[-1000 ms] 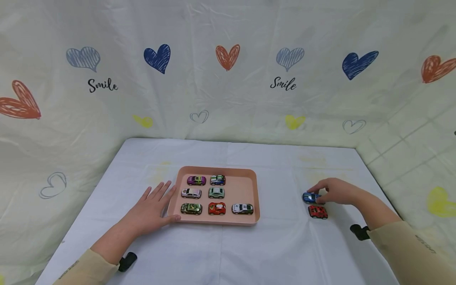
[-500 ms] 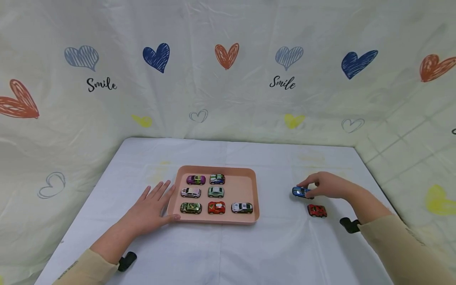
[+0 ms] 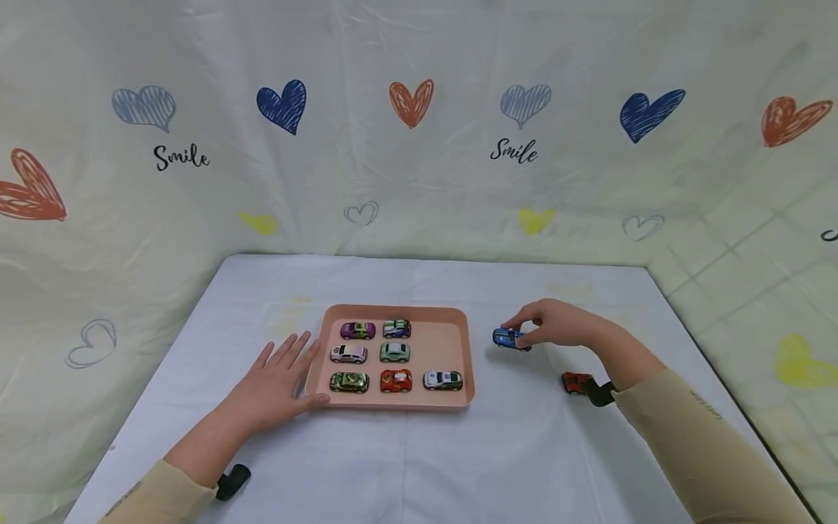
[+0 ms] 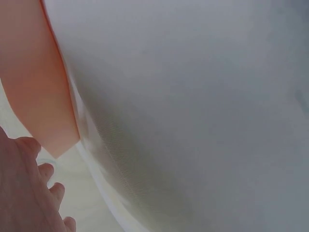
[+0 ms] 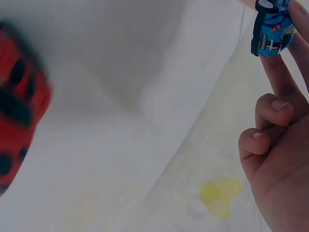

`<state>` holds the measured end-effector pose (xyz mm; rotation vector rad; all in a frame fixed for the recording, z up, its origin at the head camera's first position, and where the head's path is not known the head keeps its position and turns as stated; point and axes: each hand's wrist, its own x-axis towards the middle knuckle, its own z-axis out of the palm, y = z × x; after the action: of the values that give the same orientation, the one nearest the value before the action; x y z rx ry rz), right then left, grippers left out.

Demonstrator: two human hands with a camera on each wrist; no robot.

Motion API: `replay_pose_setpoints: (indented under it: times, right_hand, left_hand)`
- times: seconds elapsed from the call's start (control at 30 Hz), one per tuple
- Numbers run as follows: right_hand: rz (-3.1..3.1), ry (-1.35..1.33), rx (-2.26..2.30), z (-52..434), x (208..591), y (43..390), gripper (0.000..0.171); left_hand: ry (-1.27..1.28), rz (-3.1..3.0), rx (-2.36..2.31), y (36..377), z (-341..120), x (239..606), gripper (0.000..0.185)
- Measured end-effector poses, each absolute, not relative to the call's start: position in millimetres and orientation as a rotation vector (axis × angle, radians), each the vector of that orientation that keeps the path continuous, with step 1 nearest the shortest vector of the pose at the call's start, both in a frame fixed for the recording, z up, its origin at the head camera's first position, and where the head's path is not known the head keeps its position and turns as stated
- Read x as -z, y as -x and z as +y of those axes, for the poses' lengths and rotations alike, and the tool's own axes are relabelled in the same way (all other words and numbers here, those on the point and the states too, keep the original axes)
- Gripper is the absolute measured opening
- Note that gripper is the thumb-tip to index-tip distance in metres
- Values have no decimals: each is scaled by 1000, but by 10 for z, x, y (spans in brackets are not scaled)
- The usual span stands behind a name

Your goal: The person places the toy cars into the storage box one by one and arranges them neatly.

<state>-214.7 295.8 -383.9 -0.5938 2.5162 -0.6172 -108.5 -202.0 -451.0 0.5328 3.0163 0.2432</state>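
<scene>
My right hand (image 3: pixel 548 325) pinches a small blue toy car (image 3: pixel 507 338) in its fingertips and holds it above the table, just right of the pink tray (image 3: pixel 458 323). In the right wrist view the blue car (image 5: pixel 271 28) sits between the fingers (image 5: pixel 280 72) at the top right. A red toy car (image 3: pixel 575 381) stays on the cloth behind my right wrist and shows blurred (image 5: pixel 19 121) at the left. My left hand (image 3: pixel 278 382) rests flat on the table with its thumb against the tray's front left corner (image 4: pixel 41 101). Several toy cars (image 3: pixel 396 352) stand in rows inside the tray.
A white cloth (image 3: pixel 419 466) covers the table, and a curtain with hearts (image 3: pixel 410 102) hangs behind and at both sides. Black wrist straps (image 3: pixel 230 481) show near both sleeves.
My right hand lifted the blue car from beside the red car and carried it left toward the tray. The left hand and the tray stayed put.
</scene>
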Motion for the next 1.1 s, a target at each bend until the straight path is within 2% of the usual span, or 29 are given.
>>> replay_pose_setpoints:
  times: [0.67, 1.1]
  right_hand:
    - [2474, 735, 690, 2110, 3873, 2227, 27]
    - [2549, 784, 386, 1716, 4059, 2217, 30]
  left_hand:
    - [-518, 3010, -228, 1080, -2012, 4496, 102]
    - [-528, 3009, -229, 1100, -2024, 4530, 103]
